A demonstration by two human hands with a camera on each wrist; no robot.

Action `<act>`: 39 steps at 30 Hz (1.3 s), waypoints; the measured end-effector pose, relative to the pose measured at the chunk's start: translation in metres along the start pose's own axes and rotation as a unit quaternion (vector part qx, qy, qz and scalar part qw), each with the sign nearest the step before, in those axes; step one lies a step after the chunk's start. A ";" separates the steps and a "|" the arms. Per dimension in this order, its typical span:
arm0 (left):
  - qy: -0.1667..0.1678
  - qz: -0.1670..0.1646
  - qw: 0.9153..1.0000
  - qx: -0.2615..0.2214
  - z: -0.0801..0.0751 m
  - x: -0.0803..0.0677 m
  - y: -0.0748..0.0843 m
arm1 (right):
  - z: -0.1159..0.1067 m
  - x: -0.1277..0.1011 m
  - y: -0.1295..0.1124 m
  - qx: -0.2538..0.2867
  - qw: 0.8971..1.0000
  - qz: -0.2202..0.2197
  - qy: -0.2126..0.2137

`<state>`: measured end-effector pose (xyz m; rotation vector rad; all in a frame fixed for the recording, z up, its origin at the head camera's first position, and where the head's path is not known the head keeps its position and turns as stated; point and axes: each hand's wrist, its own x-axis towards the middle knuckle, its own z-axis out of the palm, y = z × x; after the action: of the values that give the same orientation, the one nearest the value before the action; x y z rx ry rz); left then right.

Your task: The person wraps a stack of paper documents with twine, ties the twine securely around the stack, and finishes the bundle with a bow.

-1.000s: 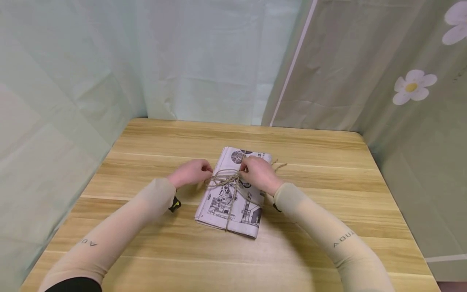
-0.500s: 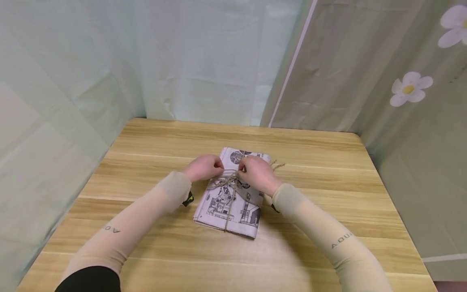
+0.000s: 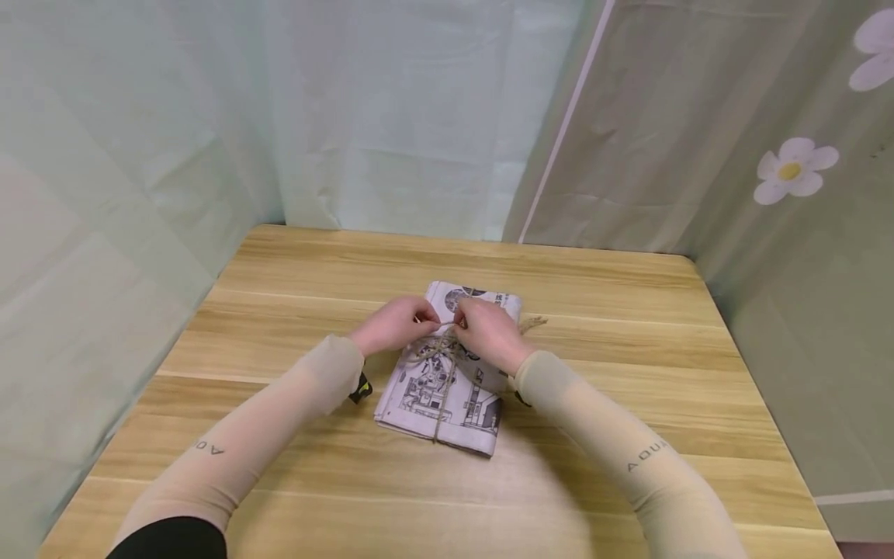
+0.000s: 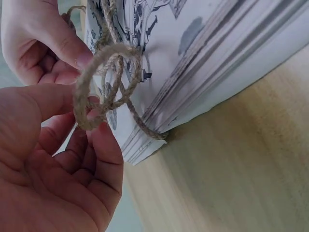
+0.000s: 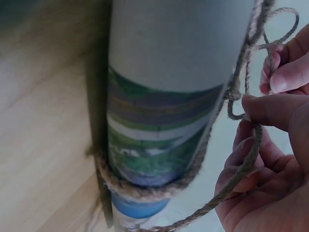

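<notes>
Both hands [image 3: 447,330] pinch twine [image 3: 440,353] atop newspaper bundle [image 3: 447,388].

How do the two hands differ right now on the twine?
The left hand pinches a closed loop of twine over the bundle's left side. The right hand pinches a strand over its middle, with a long tail trailing past its palm. Both hands sit close together above the knot, fingers curled.

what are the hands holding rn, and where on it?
Both hold the jute twine tied round the folded newspaper bundle. Left hand pinches a loop at the knot; right hand pinches a strand beside it, above the bundle.
</notes>
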<state>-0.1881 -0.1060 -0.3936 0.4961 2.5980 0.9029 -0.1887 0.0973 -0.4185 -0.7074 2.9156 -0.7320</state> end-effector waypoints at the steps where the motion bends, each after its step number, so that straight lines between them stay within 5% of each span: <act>1: -0.002 0.002 1.000 -0.004 0.001 0.000 -0.001 | 0.001 0.000 0.000 0.002 1.000 0.002 -0.002; 7: -0.021 -0.005 0.999 -0.038 0.002 -0.001 -0.004 | 0.004 0.003 0.004 -0.013 1.000 -0.003 -0.010; 14: -0.007 -0.011 0.999 -0.030 -0.003 0.007 -0.005 | 0.006 0.004 0.010 -0.028 1.000 -0.003 0.000; 22: -0.060 -0.024 0.997 -0.029 -0.002 0.019 -0.005 | 0.011 0.004 0.011 -0.022 1.000 -0.008 0.011; 28: -0.069 -0.024 0.997 -0.040 0.001 0.020 -0.006 | 0.011 0.004 0.008 -0.014 1.000 -0.010 0.012; 39: 0.000 -0.043 0.997 -0.060 0.002 0.015 -0.013 | 0.003 -0.001 0.008 0.062 0.998 0.012 -0.014</act>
<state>-0.2030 -0.1083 -0.4066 0.3497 2.5252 1.0213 -0.1906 0.1034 -0.4250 -0.6633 2.8183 -0.8848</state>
